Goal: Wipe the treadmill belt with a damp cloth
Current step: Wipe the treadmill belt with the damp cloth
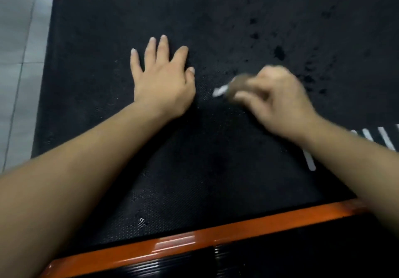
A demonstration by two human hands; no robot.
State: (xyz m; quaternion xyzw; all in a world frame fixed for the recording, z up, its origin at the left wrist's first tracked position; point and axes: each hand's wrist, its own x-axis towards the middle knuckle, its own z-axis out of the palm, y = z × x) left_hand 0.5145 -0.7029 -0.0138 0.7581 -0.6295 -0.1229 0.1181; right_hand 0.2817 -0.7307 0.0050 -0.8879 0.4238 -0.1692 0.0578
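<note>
Head view showed the left hand [162,79] lying flat on the black treadmill belt [194,170], fingers straight and spread wide, holding nothing. Just to its right, the blurred right hand [278,100] was curled round a greyish cloth [228,86], whose pale end stuck out past the thumb side, low over the belt. Dark wet spots [279,52] dotted the belt beyond that hand. An orange strip [216,236] edged the near side.

The left hand [160,79] is laid flat, palm down, fingers straight and spread, on the belt [216,170] left of its middle. The right hand [278,98], blurred, is curled round a cloth [228,86]. Both forearms are stretched forward.
</note>
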